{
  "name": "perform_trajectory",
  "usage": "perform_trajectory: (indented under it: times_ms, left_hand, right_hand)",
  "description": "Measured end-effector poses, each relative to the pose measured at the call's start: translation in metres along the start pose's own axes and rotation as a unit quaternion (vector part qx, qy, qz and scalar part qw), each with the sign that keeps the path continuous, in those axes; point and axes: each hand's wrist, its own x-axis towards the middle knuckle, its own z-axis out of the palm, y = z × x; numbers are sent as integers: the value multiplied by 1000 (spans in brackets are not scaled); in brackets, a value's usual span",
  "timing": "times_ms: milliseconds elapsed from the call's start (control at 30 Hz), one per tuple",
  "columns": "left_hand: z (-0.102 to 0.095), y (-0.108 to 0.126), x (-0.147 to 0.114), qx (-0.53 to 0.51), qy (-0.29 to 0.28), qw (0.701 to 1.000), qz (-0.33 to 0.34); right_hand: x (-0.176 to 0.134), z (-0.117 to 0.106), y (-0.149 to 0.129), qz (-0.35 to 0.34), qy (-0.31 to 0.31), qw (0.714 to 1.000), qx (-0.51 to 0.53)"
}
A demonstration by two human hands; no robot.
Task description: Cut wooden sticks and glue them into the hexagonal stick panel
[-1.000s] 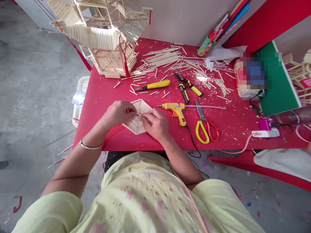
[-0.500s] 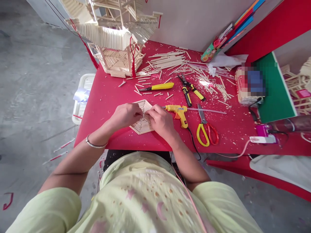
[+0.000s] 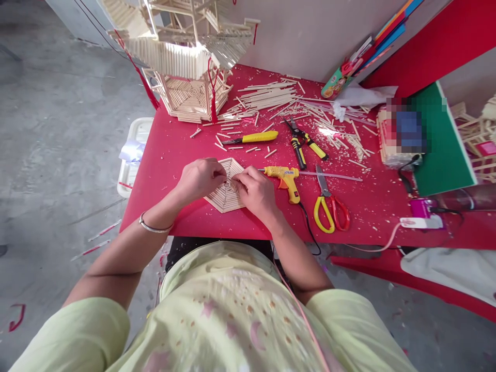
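Observation:
A many-sided panel of thin wooden sticks (image 3: 225, 200), laid in rings like a web, lies flat on the red table near its front edge. Over its left part is my left hand (image 3: 202, 178), fingertips pinched together close to the panel's middle. My right hand (image 3: 253, 190) rests over the right part, thumb and fingers also pinched near the centre. Whatever sits between the fingertips is too small or hidden to make out. Just right of my right hand lies a yellow hot glue gun (image 3: 282, 178) with a clear glue stick in its back.
Scissors (image 3: 326, 201), cutting pliers (image 3: 304, 142) and a yellow utility knife (image 3: 256, 137) lie beyond and to the right. Loose wooden sticks (image 3: 267, 97) and crumbs cover the back. A stick-built pagoda model (image 3: 186, 98) with red tassels stands back left. A power strip (image 3: 422, 222) sits right.
My left hand has risen slightly away from the panel's lower left, its fingers still pinched. My right hand stays nearly in place. The whole view has shifted a little.

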Motion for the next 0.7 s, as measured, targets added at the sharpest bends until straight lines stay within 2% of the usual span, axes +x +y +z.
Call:
perform_trajectory:
  times_ms: [233,700]
  left_hand:
    - [2,4,-1,35,-16,999,-2]
    - [-2,5,-2,33,-28,999,-14]
  right_hand:
    - [-2,5,4,4,7,1000,12]
    - [-3,7,2,8,-7,1000,11]
